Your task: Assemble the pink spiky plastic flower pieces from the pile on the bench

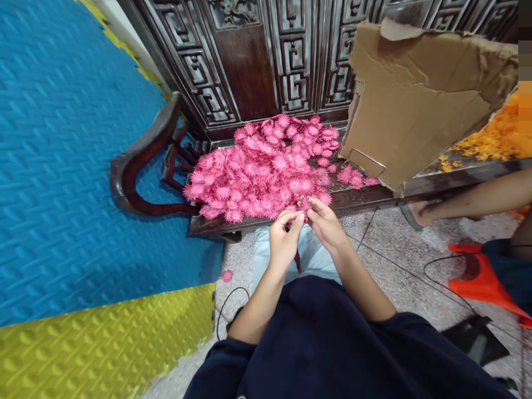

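pinching a pink flower point(305, 204), left fingers point(296, 220) and right fingers point(319, 209) meet near a dark bench point(353, 200) on speckled floor point(399, 237).

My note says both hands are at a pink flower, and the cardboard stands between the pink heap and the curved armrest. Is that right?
Not quite: the head view shows the cardboard between the pink heap and the orange pile, with the curved armrest on the heap's other side. The left hand and right hand are at a pink flower, as noted.
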Action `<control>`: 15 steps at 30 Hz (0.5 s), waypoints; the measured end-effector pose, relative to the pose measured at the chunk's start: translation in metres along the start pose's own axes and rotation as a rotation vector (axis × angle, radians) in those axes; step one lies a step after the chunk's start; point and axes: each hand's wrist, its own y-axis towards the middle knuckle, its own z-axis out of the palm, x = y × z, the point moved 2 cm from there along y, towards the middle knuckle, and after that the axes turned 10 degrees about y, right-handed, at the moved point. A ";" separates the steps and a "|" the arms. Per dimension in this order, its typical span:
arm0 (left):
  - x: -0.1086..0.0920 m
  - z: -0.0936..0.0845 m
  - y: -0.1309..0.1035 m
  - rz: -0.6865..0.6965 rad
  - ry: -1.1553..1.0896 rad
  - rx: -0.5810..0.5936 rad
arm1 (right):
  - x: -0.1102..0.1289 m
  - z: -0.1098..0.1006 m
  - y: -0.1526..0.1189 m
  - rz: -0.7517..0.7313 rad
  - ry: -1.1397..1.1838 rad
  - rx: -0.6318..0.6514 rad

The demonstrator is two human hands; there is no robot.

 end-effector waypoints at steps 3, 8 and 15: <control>0.000 0.000 -0.003 -0.020 -0.086 -0.020 | -0.004 0.001 -0.004 0.027 0.044 -0.002; -0.007 -0.002 -0.008 -0.004 -0.101 -0.089 | -0.010 0.007 -0.012 0.122 0.078 0.067; -0.006 -0.004 -0.010 -0.134 -0.149 -0.130 | -0.018 0.008 -0.019 0.134 0.084 0.078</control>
